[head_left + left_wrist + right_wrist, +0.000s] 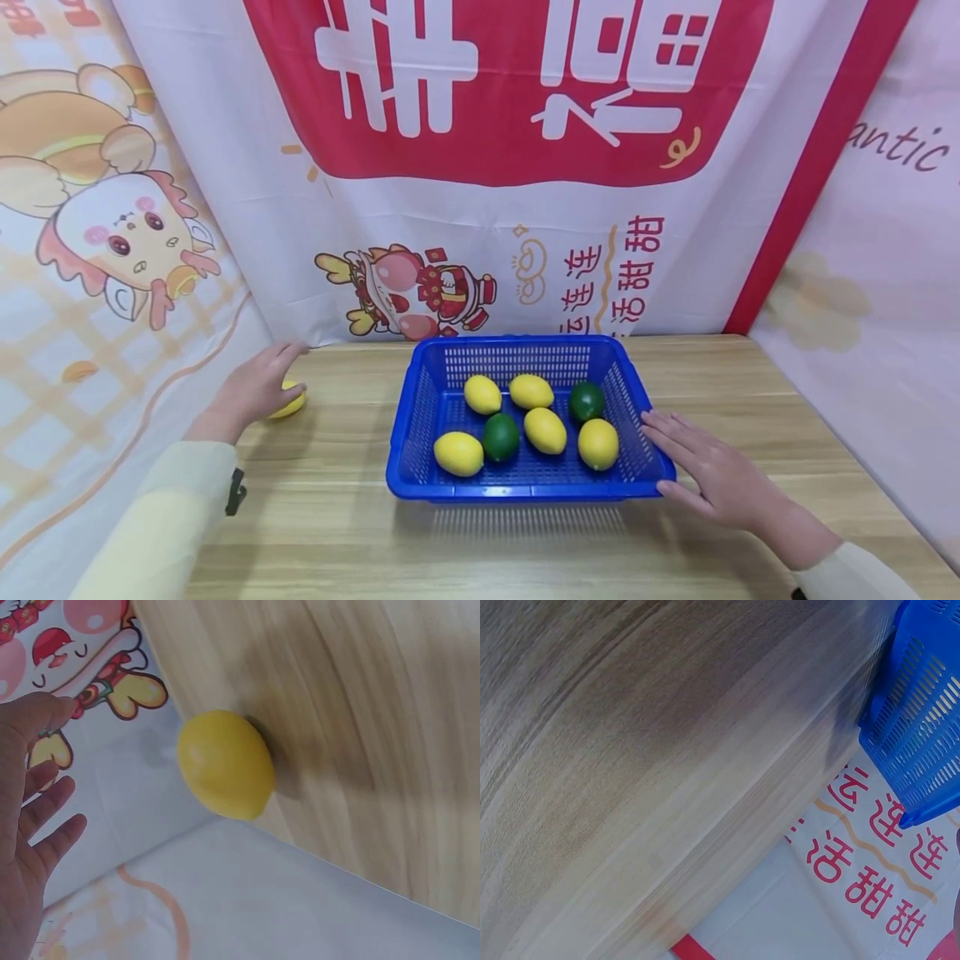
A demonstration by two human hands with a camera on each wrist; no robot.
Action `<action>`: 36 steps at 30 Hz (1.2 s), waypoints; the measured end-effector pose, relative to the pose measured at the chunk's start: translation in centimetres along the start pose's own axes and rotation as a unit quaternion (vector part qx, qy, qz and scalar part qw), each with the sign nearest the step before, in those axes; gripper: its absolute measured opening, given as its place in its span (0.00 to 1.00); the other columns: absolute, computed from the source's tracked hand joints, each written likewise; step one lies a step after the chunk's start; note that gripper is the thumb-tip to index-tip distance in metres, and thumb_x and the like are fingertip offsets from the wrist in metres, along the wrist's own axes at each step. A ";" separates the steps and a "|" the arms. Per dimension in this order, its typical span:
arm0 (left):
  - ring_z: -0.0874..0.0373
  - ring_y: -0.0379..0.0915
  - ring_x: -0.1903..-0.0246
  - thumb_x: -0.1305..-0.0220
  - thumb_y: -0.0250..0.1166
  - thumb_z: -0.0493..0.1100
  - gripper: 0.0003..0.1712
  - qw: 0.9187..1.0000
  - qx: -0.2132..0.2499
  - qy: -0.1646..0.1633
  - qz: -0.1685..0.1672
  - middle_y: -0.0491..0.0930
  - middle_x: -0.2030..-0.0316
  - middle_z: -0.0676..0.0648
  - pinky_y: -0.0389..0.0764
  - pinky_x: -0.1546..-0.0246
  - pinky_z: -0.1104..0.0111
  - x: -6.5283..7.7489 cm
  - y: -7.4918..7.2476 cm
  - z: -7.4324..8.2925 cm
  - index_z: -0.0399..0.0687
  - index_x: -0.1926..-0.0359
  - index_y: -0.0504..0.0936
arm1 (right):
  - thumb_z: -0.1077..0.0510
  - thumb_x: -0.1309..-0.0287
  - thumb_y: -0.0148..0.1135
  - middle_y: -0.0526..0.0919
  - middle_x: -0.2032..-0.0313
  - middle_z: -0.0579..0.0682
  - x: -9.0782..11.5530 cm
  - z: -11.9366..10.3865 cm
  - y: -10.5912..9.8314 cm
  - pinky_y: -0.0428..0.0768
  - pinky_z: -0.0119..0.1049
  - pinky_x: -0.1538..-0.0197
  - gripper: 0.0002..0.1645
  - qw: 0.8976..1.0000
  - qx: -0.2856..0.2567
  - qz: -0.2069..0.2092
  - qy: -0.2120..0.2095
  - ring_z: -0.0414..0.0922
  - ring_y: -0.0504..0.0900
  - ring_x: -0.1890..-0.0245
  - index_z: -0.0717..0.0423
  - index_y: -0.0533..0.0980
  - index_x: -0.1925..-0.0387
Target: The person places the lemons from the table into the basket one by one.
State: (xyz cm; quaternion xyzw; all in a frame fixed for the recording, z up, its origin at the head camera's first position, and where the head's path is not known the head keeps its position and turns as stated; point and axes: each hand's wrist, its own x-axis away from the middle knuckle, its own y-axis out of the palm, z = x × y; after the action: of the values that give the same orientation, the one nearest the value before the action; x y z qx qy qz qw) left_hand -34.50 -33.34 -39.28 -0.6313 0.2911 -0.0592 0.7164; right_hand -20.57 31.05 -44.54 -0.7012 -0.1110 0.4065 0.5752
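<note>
My left hand (258, 385) hovers at the left end of the table, beside and partly over a yellow lemon (289, 402). In the left wrist view that lemon (226, 765) lies on the wood near the table edge, with a gap between it and the spread fingers (52, 802). At the other side, my right hand (716, 475) rests its extended fingers against the right rim of a blue plastic basket (525, 492). Inside are several yellow lemons (545, 431) and two dark green fruits, one green fruit (501, 437) near the middle, another green fruit (587, 402) at right.
The basket stands on a wooden table (337, 533), close to the printed cloth (510, 217) at the back. Patterned cloth walls close in the left side (90, 333) and the right side (862, 275). In the right wrist view the basket's slotted wall (922, 727) shows at upper right.
</note>
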 end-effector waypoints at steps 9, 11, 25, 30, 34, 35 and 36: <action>0.33 0.69 0.50 0.50 0.73 0.39 0.33 0.998 0.014 -0.050 -0.045 0.72 0.49 0.30 0.73 0.51 0.42 1.1 1.4 -1.8 0.29 0.44 0.72 | 0.45 0.43 0.66 0.69 0.33 0.54 0.1 0.0 0.1 0.43 0.23 0.31 0.40 1.000 0.000 -0.001 0.000 0.55 0.68 0.35 0.59 0.69 0.34; 0.32 0.70 0.51 0.51 0.72 0.38 0.32 0.998 0.017 -0.051 -0.042 0.72 0.50 0.31 0.73 0.52 0.41 1.3 2.0 -2.2 0.29 0.45 0.72 | 0.44 0.43 0.66 0.69 0.33 0.54 0.1 0.1 0.1 0.43 0.23 0.31 0.40 1.000 0.000 -0.002 0.000 0.56 0.68 0.35 0.59 0.69 0.34; 0.30 0.67 0.48 0.52 0.71 0.39 0.34 0.997 0.025 -0.067 -0.038 0.71 0.48 0.27 0.72 0.50 0.40 1.9 4.3 -3.2 0.27 0.44 0.72 | 0.44 0.42 0.65 0.68 0.33 0.55 0.2 0.3 0.1 0.44 0.25 0.30 0.39 1.000 0.000 -0.006 -0.004 0.59 0.68 0.36 0.59 0.68 0.34; 0.28 0.65 0.47 0.46 0.68 0.43 0.35 0.991 0.035 -0.112 -0.062 0.68 0.46 0.25 0.70 0.49 0.38 2.0 4.7 -3.4 0.27 0.41 0.69 | 0.45 0.43 0.65 0.68 0.33 0.55 0.1 0.2 0.2 0.44 0.25 0.30 0.40 1.000 0.000 -0.010 0.005 0.57 0.67 0.35 0.58 0.68 0.33; 0.27 0.65 0.48 0.45 0.68 0.46 0.38 0.986 0.051 -0.142 -0.072 0.67 0.45 0.24 0.70 0.50 0.38 2.3 5.0 -3.7 0.26 0.39 0.67 | 0.45 0.42 0.65 0.67 0.33 0.55 0.1 0.3 0.3 0.45 0.26 0.29 0.40 1.000 -0.003 -0.006 -0.004 0.57 0.67 0.35 0.59 0.68 0.33; 0.27 0.65 0.48 0.45 0.68 0.46 0.38 0.985 0.055 -0.145 -0.072 0.67 0.45 0.24 0.69 0.50 0.38 2.4 5.2 -3.8 0.26 0.39 0.66 | 0.45 0.42 0.64 0.67 0.33 0.56 0.1 0.3 0.3 0.45 0.26 0.29 0.39 1.000 -0.004 -0.004 -0.007 0.57 0.67 0.35 0.59 0.68 0.33; 0.27 0.65 0.48 0.46 0.69 0.45 0.39 0.985 0.057 -0.148 -0.071 0.67 0.45 0.24 0.69 0.50 0.38 2.5 5.3 -3.9 0.26 0.39 0.66 | 0.45 0.42 0.64 0.67 0.33 0.56 0.2 0.4 0.4 0.45 0.27 0.29 0.39 1.000 -0.004 -0.001 -0.012 0.58 0.67 0.35 0.59 0.68 0.33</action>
State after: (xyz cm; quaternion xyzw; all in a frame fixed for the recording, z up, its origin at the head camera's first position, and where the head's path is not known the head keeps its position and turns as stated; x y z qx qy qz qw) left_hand -35.82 -36.81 -45.29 -0.6102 0.1324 -0.0328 0.7804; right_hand -20.84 31.30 -44.94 -0.6989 -0.1201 0.4135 0.5711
